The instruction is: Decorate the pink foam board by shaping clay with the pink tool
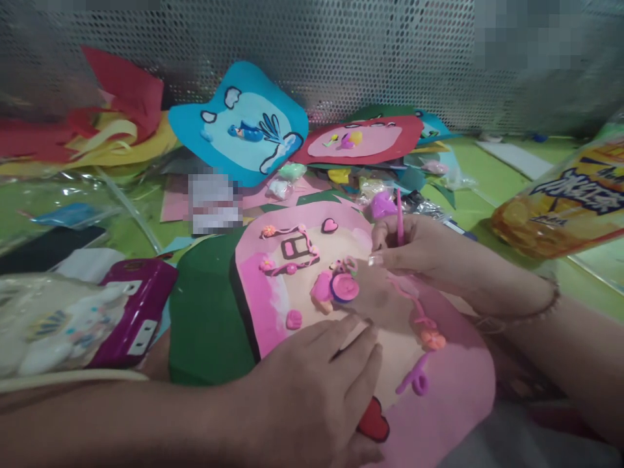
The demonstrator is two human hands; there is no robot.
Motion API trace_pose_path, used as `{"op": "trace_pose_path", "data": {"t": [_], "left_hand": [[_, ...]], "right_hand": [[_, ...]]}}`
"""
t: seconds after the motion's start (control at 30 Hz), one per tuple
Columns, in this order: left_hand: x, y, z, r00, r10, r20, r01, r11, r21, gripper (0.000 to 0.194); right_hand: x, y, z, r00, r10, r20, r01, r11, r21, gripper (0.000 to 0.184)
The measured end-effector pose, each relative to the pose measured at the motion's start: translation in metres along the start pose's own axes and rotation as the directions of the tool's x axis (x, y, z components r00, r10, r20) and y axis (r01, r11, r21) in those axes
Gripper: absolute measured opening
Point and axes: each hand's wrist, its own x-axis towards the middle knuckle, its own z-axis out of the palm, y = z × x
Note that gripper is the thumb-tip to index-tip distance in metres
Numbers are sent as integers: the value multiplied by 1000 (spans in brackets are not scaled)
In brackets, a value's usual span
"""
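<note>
A pink paper cutout with a paler inner panel lies in front of me, decorated with clay pieces. My left hand rests flat on its lower middle, fingers stretched out, close to a red heart. Just above those fingertips sits a pink clay figure with a round pink disc rimmed in dark blue. My right hand is closed over the upper right part of the cutout, with a slim pink clay modelling tool standing up from its fingers. Whether those fingertips also pinch clay cannot be made out.
Green paper lies under the cutout's left side. A purple case is at left, a yellow snack bag at right. Behind are a blue decorated cutout, a red one, bagged clay and a perforated metal panel.
</note>
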Motion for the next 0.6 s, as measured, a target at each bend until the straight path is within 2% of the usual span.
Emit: {"op": "trace_pose_path", "data": {"t": [0.3,0.47,0.6], "left_hand": [[0,1,0,999,1,-42,0,999,38,58],[0,0,-1,999,28,-29,-27,999,28,57],[0,0,-1,1000,9,-25,-9,1000,18,57]], "right_hand": [[-2,-5,3,1000,30,-1,-30,996,-85,13],[-2,-4,2,999,20,50,-12,989,-148,18],[-2,-1,1,1000,-3,27,5,995,-99,28]]}}
